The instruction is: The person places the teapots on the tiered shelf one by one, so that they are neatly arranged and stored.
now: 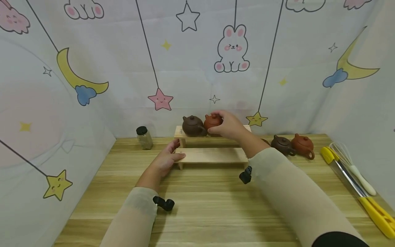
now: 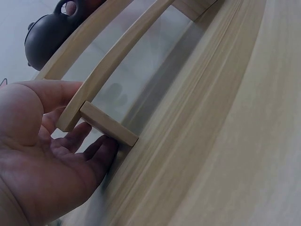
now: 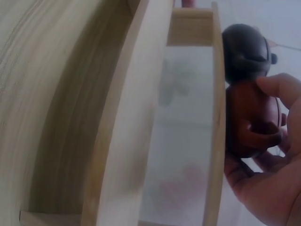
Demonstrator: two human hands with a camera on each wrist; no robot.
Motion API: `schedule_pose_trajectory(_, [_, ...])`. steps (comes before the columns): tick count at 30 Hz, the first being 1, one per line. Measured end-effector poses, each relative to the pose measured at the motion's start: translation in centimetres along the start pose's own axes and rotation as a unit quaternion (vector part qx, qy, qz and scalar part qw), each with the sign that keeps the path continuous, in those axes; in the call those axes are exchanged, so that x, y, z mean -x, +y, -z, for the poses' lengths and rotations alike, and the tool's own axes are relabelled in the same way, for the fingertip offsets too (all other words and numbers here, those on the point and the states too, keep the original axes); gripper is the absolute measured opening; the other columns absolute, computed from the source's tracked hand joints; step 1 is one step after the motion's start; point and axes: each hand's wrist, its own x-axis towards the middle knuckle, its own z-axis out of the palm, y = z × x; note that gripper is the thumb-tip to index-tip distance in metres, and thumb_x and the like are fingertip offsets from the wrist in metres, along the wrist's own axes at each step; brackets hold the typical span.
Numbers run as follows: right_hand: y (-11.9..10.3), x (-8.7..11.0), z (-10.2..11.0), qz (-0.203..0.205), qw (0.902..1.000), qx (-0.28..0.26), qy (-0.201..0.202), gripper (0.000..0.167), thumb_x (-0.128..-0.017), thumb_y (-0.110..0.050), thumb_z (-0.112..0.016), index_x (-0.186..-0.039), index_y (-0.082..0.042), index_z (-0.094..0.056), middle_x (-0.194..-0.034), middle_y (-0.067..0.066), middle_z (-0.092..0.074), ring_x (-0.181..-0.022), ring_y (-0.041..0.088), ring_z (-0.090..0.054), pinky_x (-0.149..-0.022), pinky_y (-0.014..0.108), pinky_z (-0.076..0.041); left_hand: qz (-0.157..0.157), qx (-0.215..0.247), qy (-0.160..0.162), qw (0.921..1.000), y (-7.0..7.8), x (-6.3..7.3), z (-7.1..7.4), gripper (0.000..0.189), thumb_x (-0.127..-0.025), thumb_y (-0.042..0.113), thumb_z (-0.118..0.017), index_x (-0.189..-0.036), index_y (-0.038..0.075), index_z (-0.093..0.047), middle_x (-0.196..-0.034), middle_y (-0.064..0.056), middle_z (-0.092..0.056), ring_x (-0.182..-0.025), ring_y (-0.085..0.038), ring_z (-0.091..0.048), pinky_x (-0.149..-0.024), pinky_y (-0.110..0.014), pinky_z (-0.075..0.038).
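Note:
A two-step wooden shelf (image 1: 213, 155) stands on the table. My left hand (image 1: 166, 159) holds the left end of its lower step, the thumb on the board and the other fingers curled beside the leg, as the left wrist view shows. On the upper step, my right hand (image 1: 229, 126) grips a reddish-brown teapot (image 1: 213, 120) round its body. Thumb and fingers lie on opposite sides of this teapot in the right wrist view, and its base is at the board. Just left of it sits a dark brown teapot (image 1: 192, 126), close against it.
Right of the shelf stand another dark teapot (image 1: 281, 145) and another reddish teapot (image 1: 303, 145), with one more partly hidden behind my right arm. A black-lidded jar (image 1: 144, 138) is at the left. Yellow tongs (image 1: 359, 192) and a whisk (image 1: 355, 169) lie at the right edge.

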Motion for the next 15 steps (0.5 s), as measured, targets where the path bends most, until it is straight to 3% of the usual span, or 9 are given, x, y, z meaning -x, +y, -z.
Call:
schedule_pose_trajectory(8, [0.1, 0.0, -0.1, -0.004, 0.9999, -0.009, -0.002, 0.075, -0.093, -0.025, -0.082, -0.159, -0.013, -0.048, -0.154, 0.014, -0.057, -0.139, 0.035, -0.056, -0.116, 0.052, -0.049, -0.005, -0.006, -0.002, 1.0000, 0.0, 0.0, -0.1, 0.089, -0.101, 0.003, -0.068, -0.173, 0.013, -0.017, -0.180, -0.013, -0.019, -0.167, -0.034, -0.018, -0.135, -0.051, -0.022])
schedule_pose_trajectory(15, [0.3, 1.9, 0.6, -0.017, 0.9995, -0.027, 0.002, 0.082, -0.095, -0.037, -0.081, -0.165, -0.023, -0.041, -0.162, 0.009, -0.051, -0.150, 0.034, -0.050, -0.116, 0.055, -0.051, -0.006, -0.006, -0.005, 1.0000, -0.1, 0.1, 0.0, 0.089, -0.101, 0.003, -0.067, -0.173, 0.013, -0.015, -0.180, -0.014, -0.019, -0.167, -0.035, -0.018, -0.135, -0.053, -0.022])
